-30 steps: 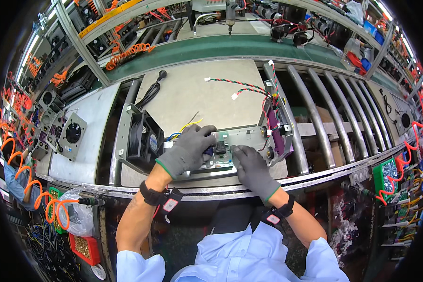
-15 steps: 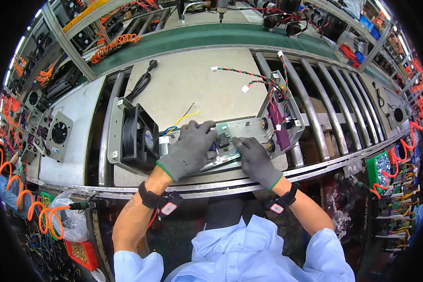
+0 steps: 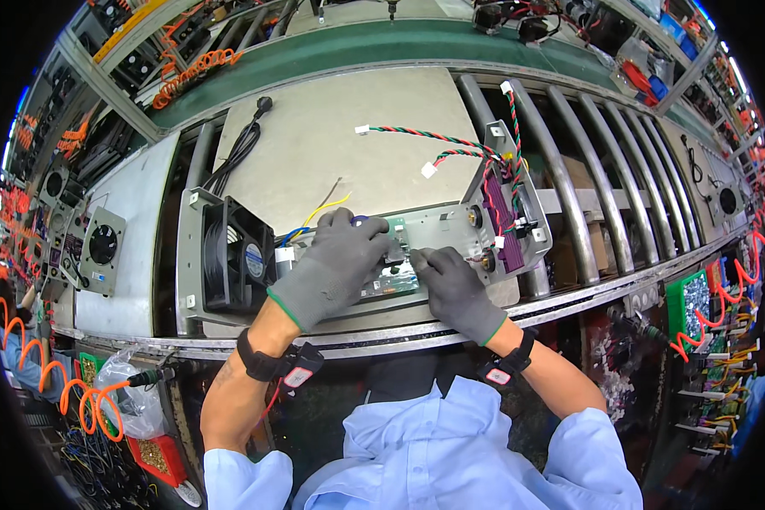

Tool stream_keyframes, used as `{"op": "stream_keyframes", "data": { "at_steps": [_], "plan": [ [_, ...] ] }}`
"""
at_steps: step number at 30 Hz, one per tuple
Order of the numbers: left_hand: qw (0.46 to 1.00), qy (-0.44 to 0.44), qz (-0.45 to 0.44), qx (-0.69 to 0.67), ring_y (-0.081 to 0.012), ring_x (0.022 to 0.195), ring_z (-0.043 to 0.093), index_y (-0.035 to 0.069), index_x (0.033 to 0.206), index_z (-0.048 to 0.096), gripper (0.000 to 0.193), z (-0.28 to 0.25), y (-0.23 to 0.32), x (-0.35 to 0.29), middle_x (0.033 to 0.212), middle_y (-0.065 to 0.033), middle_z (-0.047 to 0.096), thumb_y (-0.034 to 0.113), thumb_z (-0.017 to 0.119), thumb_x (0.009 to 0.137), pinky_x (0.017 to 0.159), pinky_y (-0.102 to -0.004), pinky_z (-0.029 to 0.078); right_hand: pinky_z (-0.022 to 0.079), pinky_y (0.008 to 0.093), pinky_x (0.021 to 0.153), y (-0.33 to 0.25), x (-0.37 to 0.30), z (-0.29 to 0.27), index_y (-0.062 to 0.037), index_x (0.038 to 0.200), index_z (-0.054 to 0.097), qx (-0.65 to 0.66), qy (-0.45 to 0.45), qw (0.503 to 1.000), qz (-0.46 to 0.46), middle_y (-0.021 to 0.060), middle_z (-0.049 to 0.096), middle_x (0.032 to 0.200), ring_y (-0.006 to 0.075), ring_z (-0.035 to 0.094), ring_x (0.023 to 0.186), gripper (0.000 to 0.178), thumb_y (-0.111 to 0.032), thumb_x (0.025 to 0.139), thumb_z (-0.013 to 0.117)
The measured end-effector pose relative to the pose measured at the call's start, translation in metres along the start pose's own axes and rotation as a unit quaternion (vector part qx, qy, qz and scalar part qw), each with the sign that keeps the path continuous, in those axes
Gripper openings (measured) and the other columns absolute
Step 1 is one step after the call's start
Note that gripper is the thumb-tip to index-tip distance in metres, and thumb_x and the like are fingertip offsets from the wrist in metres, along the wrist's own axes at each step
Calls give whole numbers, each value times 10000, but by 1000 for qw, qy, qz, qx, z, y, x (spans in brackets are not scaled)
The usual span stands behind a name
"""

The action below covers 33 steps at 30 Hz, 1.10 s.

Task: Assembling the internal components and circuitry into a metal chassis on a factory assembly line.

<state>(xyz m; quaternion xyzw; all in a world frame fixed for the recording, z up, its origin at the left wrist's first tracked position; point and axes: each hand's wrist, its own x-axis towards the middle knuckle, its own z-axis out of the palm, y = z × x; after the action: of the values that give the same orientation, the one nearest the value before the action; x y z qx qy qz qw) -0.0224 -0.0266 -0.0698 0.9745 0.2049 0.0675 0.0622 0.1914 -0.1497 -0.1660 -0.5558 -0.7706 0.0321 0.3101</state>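
Left hand (image 3: 336,265): fingers curled over circuit board (image 3: 395,282), clamping cannot be told | Right hand (image 3: 456,291): fingertips bunched by board's right edge, pinch unconfirmed | Board: under left fingers, over metal chassis (image 3: 436,226) | Risk: board could flex if fingers press unevenly

Green belt (image 3: 348,49) behind — steel rollers (image 3: 558,183) right — metal post (image 3: 113,91) upper left.

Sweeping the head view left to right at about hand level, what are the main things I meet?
Grey fan unit on the side bench → larger black fan → left hand → right hand → purple part → metal rollers.
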Motion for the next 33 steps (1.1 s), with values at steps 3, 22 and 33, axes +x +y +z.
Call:
{"op": "stream_keyframes", "data": {
  "at_steps": [3, 22, 33],
  "plan": [
    [1000, -4, -15, 16, -393, 1136, 565, 108, 1155, 691, 388, 7, 0, -2, 1351, -57, 602, 168, 820, 795, 1040, -529, 459, 546, 428, 938, 1, -1, 1, 26, 1363, 590, -12, -17, 1000, -2, 153, 622, 1235, 347, 605, 1080, 558, 13, 806, 609],
    [994, 31, -51, 89, -396, 1246, 548, 62, 1212, 669, 388, 23, 15, -6, 1399, -105, 578, 208, 739, 858, 1172, -583, 340, 543, 418, 772, -5, 10, -4, 80, 1287, 609, -152, -113, 981, -42, 158, 627, 1063, 310, 620, 948, 517, -62, 791, 615],
    [956, 257, -104, -96, -444, 1246, 560, 16, 1177, 618, 376, 63, 120, -76, 1297, -238, 585, 114, 716, 827, 1097, -559, 447, 521, 486, 973, -46, -14, -63, 7, 1336, 590, -14, -57, 998, 20, 182, 639, 1262, 381, 620, 1136, 520, -26, 818, 633]
  ]
}}
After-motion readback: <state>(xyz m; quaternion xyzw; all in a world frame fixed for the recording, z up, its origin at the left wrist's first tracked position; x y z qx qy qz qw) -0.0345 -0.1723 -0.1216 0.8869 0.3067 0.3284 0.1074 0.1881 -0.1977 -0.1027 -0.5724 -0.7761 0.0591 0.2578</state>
